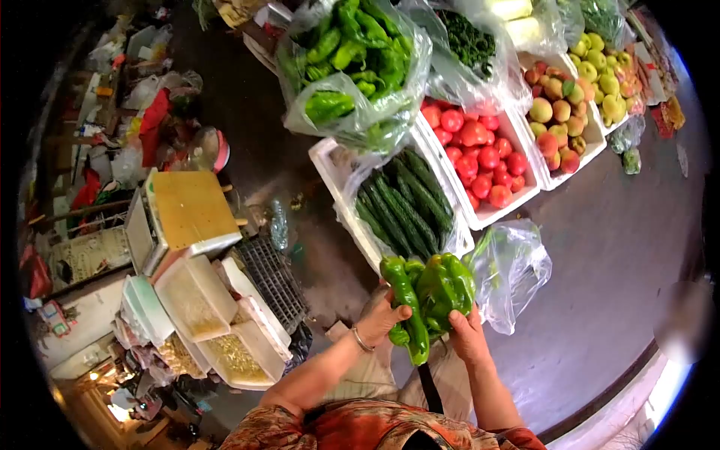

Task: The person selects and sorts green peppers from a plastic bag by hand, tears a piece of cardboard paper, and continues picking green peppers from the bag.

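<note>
Several green peppers (pixel 444 289) are held between my two hands, in front of my body. My left hand (pixel 382 319), with a bracelet at the wrist, has its fingers wrapped round the peppers on the left side, a long one among them. Against the right side of the bunch, my right hand (pixel 468 334) grips the wide, glossy peppers. Just beyond the peppers lie dark green cucumbers (pixel 405 202) in a white foam box (pixel 330 176). A clear plastic bag (pixel 517 274) with something green inside lies on the floor to the right.
Beyond the cucumbers stands a large bag of green peppers (pixel 352 52). Boxes of tomatoes (pixel 487 157) and peaches (pixel 559 112) stand at the upper right, with green fruit (pixel 600 64) farther on. At the left are tubs (pixel 195 296), a yellow board (pixel 195 210) and a black crate (pixel 270 277).
</note>
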`<state>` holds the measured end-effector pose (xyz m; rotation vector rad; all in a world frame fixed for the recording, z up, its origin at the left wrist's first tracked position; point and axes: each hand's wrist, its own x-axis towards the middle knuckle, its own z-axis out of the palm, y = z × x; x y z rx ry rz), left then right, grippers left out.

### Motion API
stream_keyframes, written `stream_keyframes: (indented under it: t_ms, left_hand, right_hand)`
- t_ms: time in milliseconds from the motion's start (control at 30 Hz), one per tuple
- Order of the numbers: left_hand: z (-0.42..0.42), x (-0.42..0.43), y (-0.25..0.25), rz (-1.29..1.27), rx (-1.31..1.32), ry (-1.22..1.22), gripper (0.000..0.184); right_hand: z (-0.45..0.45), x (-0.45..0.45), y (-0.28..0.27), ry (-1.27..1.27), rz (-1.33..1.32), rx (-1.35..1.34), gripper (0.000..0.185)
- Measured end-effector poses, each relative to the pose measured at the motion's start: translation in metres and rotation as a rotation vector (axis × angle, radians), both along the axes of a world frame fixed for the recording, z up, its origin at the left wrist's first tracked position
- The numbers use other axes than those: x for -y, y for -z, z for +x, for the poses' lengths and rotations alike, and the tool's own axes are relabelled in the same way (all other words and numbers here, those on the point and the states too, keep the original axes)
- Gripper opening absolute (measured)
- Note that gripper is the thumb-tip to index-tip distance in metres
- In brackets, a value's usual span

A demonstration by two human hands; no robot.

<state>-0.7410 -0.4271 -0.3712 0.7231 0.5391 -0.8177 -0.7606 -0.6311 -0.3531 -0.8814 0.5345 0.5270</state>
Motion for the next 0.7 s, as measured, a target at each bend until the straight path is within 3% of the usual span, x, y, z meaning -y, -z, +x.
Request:
stream_keyframes:
  t_ms: [300,367,433,567,633,700]
  left_hand:
    - [0.066,-0.012,-0.072,0.155,0.016,-0.028,0.096]
    - [0.083,-0.012,-0.079,0.166,0.113,-0.085,0.096]
    - [0.109,-0.014,-0.102,0.245,0.207,-0.096,0.089]
    - [0.188,-0.022,-0.144,0.214,0.568,-0.168,0.074]
    - [0.226,-0.035,-0.144,0.235,0.545,-0.216,0.063]
    - [0.278,-0.045,-0.13,0.121,0.744,-0.162,0.059]
  right_hand:
    - [0.067,-0.027,-0.057,0.06,0.04,0.149,0.074]
    - [0.091,-0.026,-0.07,0.032,0.024,0.177,0.075]
    - [0.119,-0.027,-0.084,-0.061,-0.083,0.373,0.078]
    - [0.193,-0.037,-0.117,-0.091,-0.205,0.602,0.089]
    - [0.238,-0.044,-0.131,-0.085,-0.245,0.699,0.086]
    - [0.284,-0.057,-0.145,-0.07,-0.278,0.804,0.084]
